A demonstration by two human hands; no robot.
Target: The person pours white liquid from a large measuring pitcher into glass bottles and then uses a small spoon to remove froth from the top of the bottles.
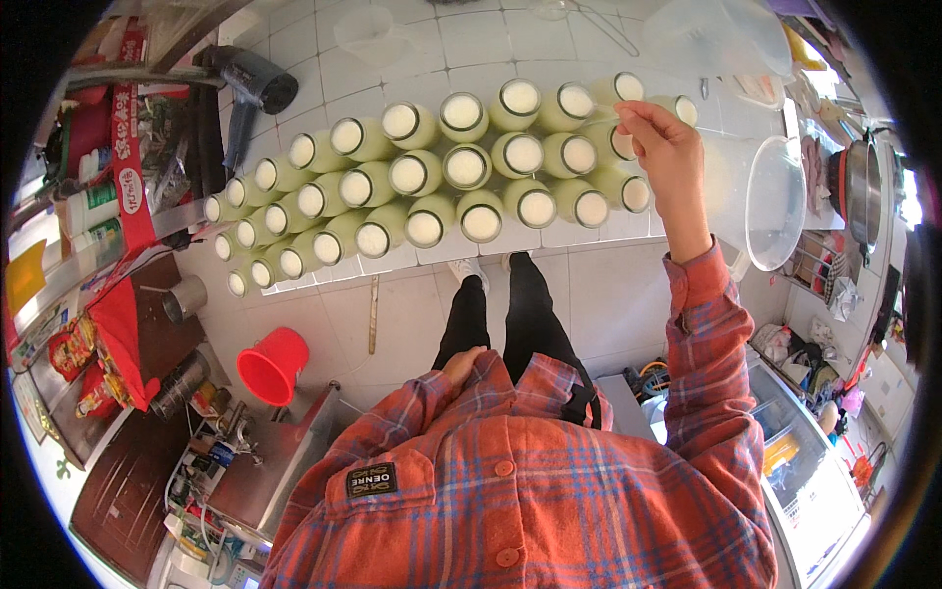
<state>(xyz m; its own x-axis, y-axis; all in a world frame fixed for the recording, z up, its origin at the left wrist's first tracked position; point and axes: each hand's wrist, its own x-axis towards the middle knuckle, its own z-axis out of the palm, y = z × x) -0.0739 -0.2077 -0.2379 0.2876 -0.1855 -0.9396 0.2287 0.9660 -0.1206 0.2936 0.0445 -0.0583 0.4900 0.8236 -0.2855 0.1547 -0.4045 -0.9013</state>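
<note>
Rows of glass bottles (466,166) with pale green contents and white, foamy-looking tops stand close together on a white tiled counter (353,44). Above the right end of the rows is my right hand (666,140), its thumb and fingertips pinched on a small, thin, whitish thing beside a back-row bottle (629,87); what that thing is I cannot tell. My left hand (464,366) rests low against the front of the plaid shirt, partly hidden by cloth, and its fingers cannot be made out well.
A hair dryer or heat gun (257,79) lies at the counter's back left. A clear plastic tub (776,202) stands right of the bottles, a translucent container (714,33) behind. On the floor side are a red bucket (274,366) and a metal cup (185,298). A thin-handled strainer (600,26) lies at the back.
</note>
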